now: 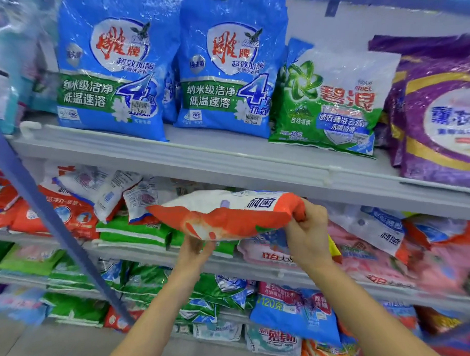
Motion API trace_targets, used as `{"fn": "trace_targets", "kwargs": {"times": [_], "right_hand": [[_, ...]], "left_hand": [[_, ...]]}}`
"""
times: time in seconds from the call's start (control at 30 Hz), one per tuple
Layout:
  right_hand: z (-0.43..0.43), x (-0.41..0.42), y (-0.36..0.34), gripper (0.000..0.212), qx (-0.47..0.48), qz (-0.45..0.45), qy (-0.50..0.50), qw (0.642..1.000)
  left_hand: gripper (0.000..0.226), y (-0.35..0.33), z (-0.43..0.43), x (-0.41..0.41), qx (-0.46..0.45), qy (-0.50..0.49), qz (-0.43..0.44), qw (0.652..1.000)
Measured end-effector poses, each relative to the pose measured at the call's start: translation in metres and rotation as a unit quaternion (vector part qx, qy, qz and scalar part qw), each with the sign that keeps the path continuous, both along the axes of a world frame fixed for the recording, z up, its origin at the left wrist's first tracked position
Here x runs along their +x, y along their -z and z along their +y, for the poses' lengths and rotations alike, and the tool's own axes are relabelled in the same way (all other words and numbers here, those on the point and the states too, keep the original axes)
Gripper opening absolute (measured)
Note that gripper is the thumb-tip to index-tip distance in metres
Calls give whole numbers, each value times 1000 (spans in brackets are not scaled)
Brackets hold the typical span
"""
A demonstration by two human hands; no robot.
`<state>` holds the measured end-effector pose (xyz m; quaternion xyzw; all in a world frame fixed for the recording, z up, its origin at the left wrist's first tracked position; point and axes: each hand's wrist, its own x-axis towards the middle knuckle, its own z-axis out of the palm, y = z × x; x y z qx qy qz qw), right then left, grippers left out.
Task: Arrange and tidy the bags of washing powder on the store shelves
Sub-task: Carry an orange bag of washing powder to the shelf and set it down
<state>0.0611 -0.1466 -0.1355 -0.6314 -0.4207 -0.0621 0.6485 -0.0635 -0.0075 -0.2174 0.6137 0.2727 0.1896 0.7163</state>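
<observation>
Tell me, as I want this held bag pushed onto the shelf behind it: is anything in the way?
Yes. Slumped white bags lie across green bags just behind the left end of the orange bag, filling that spot. The left hand holds it from below; the right hand grips its right end.

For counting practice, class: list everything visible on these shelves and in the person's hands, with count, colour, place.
blue bags: two in front, blue, top shelf left
green bag: one, green, top shelf, beside them
purple bag: at least one, purple, top shelf right
orange-and-white bag: one, held before second shelf
stacked bags: many, red, green, pink, blue, lower shelves
shelves: several, grey
post: one, blue, slanting, left
left hand: one, under held bag
right hand: one, gripping its right end
</observation>
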Motion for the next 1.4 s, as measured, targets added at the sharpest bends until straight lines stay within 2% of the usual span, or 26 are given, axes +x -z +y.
{"fn": "trace_targets", "kwargs": {"times": [0.03,0.1,0.13,0.27,0.3,0.4,0.47,0.57,0.63,0.73,0.87,0.9,0.93,1.07,1.17,1.33,1.4], "right_hand": [[-4,-5,-8,16,18,40,-7,999],[-12,-10,-24,31,51,119,-7,992],[-16,-9,-31,34,67,158,-6,985],[-40,2,-46,38,64,301,-5,952],[-47,5,-48,36,55,327,1,944],[-72,10,-60,31,25,379,-3,925],[-89,11,-66,31,-11,381,0,925],[-110,10,-70,37,-28,393,-30,919],[-120,6,-72,47,-3,412,-56,909],[-129,2,-78,45,59,403,-100,908],[-128,6,-93,76,95,362,-127,918],[-124,5,-96,76,89,353,-133,922],[-121,2,-99,69,87,344,-142,924],[-96,-10,-111,20,83,330,-165,926],[-73,-22,-116,25,65,318,-188,927],[-25,-53,-122,27,51,320,-240,915],[-1,-70,-126,20,45,312,-264,912]], "left_hand": [[84,-1,1,3,-4,-27,-1,1000],[63,-11,-4,7,18,-55,-10,998],[62,-17,-7,8,25,-61,-19,998],[88,-60,-24,14,-11,-88,-116,989],[81,-71,-29,16,-10,-91,-128,988],[38,-102,-51,20,7,-110,-153,982],[28,-115,-64,19,-4,-122,-149,981],[39,-130,-82,11,-16,-111,-152,982],[31,-136,-91,6,-12,-107,-151,983],[17,-144,-102,-3,19,-119,-154,981],[11,-154,-112,-24,63,-140,-155,976],[12,-157,-113,-30,78,-147,-156,974],[13,-158,-111,-36,88,-153,-158,972],[23,-165,-100,-60,95,-194,-163,963],[18,-167,-85,-80,111,-233,-158,953],[27,-174,-54,-124,118,-278,-161,940],[30,-177,-39,-145,112,-296,-163,934]]}}
